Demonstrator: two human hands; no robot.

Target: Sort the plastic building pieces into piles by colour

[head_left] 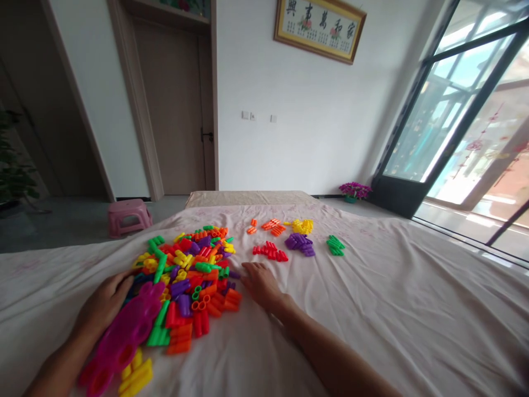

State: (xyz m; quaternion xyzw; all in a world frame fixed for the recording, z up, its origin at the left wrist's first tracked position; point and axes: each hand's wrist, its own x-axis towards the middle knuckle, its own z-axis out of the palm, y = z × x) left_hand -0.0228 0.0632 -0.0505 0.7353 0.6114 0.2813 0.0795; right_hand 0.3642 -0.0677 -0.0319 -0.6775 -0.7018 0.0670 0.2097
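Note:
A heap of tube-shaped plastic building pieces (194, 281) in red, orange, yellow, green and purple lies on the cloth. My left hand (103, 303) rests at the heap's left edge, fingers and thumb apart, their tips partly hidden. Beside it is a large pink plastic piece (128, 331) with round openings, slanting toward the near edge. At the heap's right side my right hand (261, 284) lies low on the cloth, its fingertips closed at one end of a purple tube piece (233, 274). Yellow pieces (137, 376) lie near the pink one.
Beyond my right hand are small colour groups: red pieces (270, 251), purple pieces (300, 243), green pieces (335, 246), yellow pieces (302, 226) and orange pieces (273, 225). A wrinkled pale cloth (372, 309) covers the surface. A pink stool (129, 216) stands at the left.

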